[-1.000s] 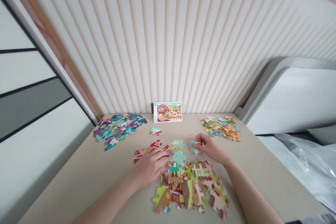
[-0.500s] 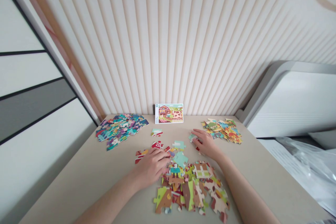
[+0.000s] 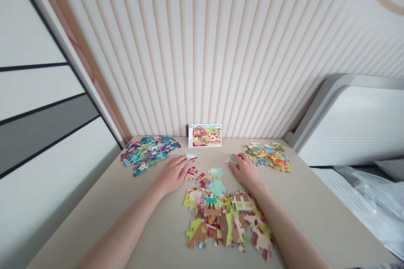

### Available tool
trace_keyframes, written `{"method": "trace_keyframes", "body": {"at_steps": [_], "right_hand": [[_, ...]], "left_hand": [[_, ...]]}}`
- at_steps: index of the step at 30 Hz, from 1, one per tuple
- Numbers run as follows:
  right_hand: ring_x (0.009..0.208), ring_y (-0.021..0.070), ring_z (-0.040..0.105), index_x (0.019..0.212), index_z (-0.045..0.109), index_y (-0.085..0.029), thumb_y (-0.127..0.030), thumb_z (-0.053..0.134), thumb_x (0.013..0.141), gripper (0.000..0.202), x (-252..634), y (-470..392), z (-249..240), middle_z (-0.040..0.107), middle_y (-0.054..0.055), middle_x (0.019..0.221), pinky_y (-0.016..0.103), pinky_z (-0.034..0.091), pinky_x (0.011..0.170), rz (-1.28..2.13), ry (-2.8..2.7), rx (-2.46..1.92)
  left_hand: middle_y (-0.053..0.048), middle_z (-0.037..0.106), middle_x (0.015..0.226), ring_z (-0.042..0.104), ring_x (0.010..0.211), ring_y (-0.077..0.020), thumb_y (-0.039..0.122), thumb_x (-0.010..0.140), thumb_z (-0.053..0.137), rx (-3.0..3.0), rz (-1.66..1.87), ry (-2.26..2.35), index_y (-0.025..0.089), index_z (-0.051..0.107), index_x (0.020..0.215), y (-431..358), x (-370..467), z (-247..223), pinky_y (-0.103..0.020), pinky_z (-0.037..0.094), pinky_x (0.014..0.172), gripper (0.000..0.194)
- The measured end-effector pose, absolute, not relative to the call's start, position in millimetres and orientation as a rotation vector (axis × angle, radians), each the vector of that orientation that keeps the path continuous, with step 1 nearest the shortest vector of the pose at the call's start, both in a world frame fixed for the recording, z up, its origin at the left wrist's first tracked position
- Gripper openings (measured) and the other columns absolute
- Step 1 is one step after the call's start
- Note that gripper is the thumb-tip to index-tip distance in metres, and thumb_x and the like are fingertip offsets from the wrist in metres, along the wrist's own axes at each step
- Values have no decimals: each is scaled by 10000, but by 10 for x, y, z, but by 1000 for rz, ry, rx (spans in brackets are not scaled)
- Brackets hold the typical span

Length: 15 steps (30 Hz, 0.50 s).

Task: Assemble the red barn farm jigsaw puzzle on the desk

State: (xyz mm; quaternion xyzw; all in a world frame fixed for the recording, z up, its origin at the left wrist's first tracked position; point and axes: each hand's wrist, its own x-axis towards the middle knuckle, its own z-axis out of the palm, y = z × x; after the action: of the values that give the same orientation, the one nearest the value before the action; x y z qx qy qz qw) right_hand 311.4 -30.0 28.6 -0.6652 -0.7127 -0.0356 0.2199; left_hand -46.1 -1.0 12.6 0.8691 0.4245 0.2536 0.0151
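My left hand (image 3: 172,173) lies palm down over the table left of the middle, its fingertips at a white, green and red piece (image 3: 191,157); what is under the palm is hidden. My right hand (image 3: 243,169) rests with bent, parted fingers beside a pale blue piece (image 3: 232,160). Between the hands lie a red barn piece (image 3: 191,171) and two light blue pieces, one (image 3: 216,172) above the other (image 3: 217,188). Nearer me is a loose heap of farm pieces (image 3: 225,222). A farm picture card (image 3: 205,135) stands upright against the wall.
On the beige table (image 3: 104,214), a purple and teal puzzle pile (image 3: 150,151) lies at the back left. A yellow and orange pile (image 3: 271,156) is at the back right, near my right hand. Clear plastic wrapping (image 3: 369,197) lies beyond the right edge.
My left hand has moved up and left from the middle pieces to the white, green and red piece. My right hand has shifted only slightly. The view has turned a little left.
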Motion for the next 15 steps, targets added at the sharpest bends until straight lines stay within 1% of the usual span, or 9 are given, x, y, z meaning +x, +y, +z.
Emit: {"method": "trace_keyframes", "body": {"at_steps": [3, 6, 9, 12, 15], "right_hand": [[1179, 285, 584, 1306, 679, -268, -419, 480, 1039, 366, 3132, -362, 346, 631, 110, 1295, 451, 438, 1032, -83, -1987, -1709], [1244, 269, 568, 1315, 678, -297, -390, 476, 1049, 346, 3038, -452, 408, 638, 81, 1347, 453, 430, 1072, 14, -2164, -1459], [1285, 250, 560, 1345, 664, -319, -398, 490, 1055, 348, 2878, -540, 452, 642, 51, 1377, 445, 419, 1105, 157, -2391, -1196], [1287, 242, 566, 1304, 696, -331, -409, 482, 1061, 333, 2779, -605, 470, 650, 34, 1375, 443, 422, 1112, 219, -2478, -1081], [1321, 246, 549, 1332, 679, -328, -411, 474, 1063, 348, 2806, -633, 472, 618, 45, 1420, 455, 418, 1129, 245, -2480, -1066]], "left_hand": [[-80, 562, 1483, 505, 1377, -258, 380, 1066, 360, 2704, 748, 1359, 247, 566, 1425, 10, -450, 57, -500, 382, 1186, 435], [-92, 589, 1429, 531, 1334, -262, 376, 1063, 360, 2703, 749, 1388, 240, 581, 1406, -45, -392, 64, -495, 401, 1164, 430], [-104, 602, 1373, 547, 1291, -269, 363, 1058, 374, 2706, 781, 1407, 229, 591, 1388, -124, -329, 140, -488, 421, 1141, 417], [-108, 548, 1440, 491, 1359, -277, 326, 1057, 374, 2731, 793, 1364, 229, 535, 1443, -242, -271, 255, -516, 374, 1179, 430], [-104, 506, 1499, 447, 1412, -275, 331, 1056, 387, 2771, 721, 1221, 229, 491, 1484, -433, -208, 378, -522, 329, 1216, 452]]}}
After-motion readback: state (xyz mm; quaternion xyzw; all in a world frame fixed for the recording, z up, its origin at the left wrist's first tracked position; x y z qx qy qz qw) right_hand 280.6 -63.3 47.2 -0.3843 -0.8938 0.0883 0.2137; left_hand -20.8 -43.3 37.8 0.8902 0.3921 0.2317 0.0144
